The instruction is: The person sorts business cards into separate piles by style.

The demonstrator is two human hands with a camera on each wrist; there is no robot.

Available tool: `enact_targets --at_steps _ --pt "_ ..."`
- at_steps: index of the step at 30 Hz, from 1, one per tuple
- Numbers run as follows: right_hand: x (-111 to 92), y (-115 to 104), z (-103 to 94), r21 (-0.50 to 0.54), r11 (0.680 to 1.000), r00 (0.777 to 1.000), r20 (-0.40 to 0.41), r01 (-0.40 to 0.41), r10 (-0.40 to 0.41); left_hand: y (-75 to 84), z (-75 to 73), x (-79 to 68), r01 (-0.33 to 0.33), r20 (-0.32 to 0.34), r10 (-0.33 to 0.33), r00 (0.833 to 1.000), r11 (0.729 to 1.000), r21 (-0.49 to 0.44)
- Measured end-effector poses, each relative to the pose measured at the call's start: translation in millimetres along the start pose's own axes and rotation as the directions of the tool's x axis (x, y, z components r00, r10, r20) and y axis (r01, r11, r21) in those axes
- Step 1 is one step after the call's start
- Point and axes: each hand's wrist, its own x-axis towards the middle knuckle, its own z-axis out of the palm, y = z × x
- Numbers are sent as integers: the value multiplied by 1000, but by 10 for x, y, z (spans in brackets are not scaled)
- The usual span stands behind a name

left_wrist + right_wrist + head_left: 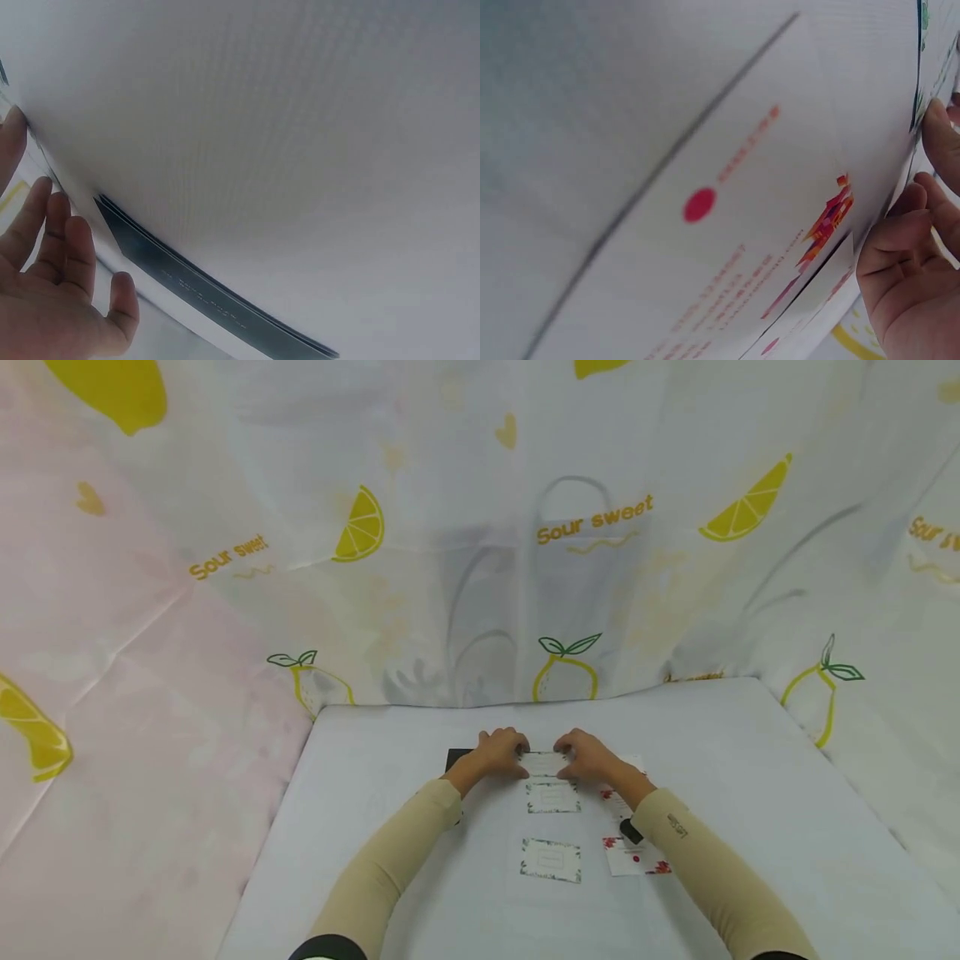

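Note:
A white card with a green leafy border (543, 765) lies between both hands at the far middle of the table. My left hand (501, 754) holds its left end, thumb at the near corner and fingers at the far corner. Its right end is held the same way by my right hand (591, 757). Just nearer lies a second leafy-bordered card (553, 797), and a third leafy card (551, 860) is farther forward. In the right wrist view, the right thumb and fingers (911, 277) meet the held card's edge.
Dark cards (187, 281) lie beside the left hand. White cards with red prints (637, 857) form a column on the right, partly covered by the right forearm. A lemon-patterned curtain (465, 610) rises behind the white table (360, 752).

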Motion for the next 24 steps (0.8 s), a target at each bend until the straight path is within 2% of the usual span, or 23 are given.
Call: enact_targets --at_steps 5,16,24 --pt "10 -11 10 30 998 999 4 -46 46 -2 -13 10 2 6 -1 1000 1000 -25" --pt "29 -43 6 0 999 999 4 -43 43 -2 -55 24 5 26 -4 1000 998 -65" --pt "95 -35 25 -20 996 996 15 -83 84 -13 -67 27 -5 39 9 999 994 -109"
